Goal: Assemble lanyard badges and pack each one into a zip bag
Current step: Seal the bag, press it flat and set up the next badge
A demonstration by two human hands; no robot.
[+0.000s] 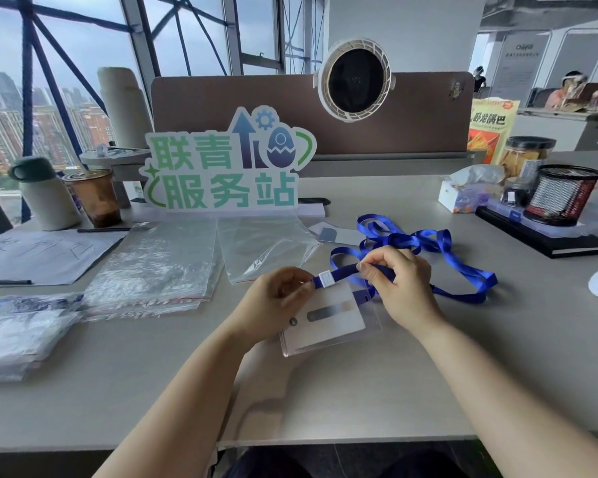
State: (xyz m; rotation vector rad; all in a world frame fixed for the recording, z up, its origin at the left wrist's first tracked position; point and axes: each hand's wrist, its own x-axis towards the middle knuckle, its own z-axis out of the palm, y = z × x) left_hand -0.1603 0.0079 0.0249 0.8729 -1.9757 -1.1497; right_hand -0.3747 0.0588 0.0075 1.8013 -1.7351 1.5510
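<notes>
Near the middle of the grey worktop (359,391), the left hand (277,298) kept a narrow grip, thumb and fingers pinching the end of the blue lanyard (463,270) just left of its small white clip (326,280). The right hand (404,288) pinched the same strap just right of the clip, its fingers curled around the ribbon. Below and between the two hands sat the clear badge holder (335,319) with a pale card inside, its top edge meeting the strap; whether it lay flat on the worktop or was slightly lifted could not be told. The rest of the lanyard trailed in loose loops to the right and far side of the hands. Just beyond the left hand lay a single clear zip bag (266,246), and to its left a stack of zip bags (156,270) with red seal strips along the near edge. At the far-left near corner was a pile of filled bags (21,332). Farther back stood a cut-out sign (228,163) with green characters, an iced coffee cup (95,196) to its left, and a black mesh pen holder (563,194) at the far right.
</notes>
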